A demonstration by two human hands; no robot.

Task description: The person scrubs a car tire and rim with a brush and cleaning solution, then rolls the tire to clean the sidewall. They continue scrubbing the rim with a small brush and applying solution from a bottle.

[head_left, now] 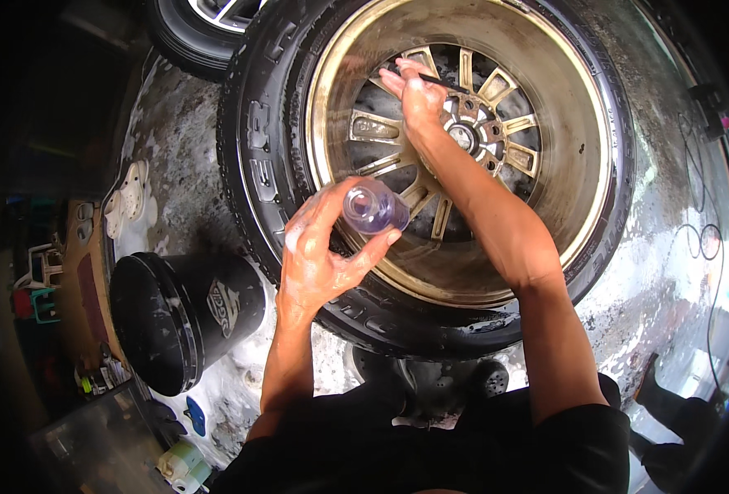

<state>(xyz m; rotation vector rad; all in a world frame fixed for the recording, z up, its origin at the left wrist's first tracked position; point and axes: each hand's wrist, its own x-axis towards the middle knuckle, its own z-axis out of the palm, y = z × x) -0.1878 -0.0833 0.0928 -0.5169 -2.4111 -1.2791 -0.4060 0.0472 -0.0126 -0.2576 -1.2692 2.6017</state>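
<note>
My left hand (319, 247) grips a clear, purple-tinted plastic bottle (385, 210), tilted over the near left edge of a wheel. The wheel's dirty, bronze-coloured rim (574, 74) has several spokes and sits inside a large black tire (253, 165) lying flat. Over the upper left spokes is my right hand (422, 99), its fingertips partly stretched out to the left. A thin black handle (445, 83) juts from its thumb side; its working end cannot be made out. Both hands look wet, with some suds on the left one.
A black lidded bucket (224, 309) stands left of the tire. Beyond it lie pale clogs (130, 198). Another wheel (187, 41) is at the far left. A jug of greenish liquid (183, 465) sits at the lower left. A thin cable (714, 313) trails along the wet floor on the right.
</note>
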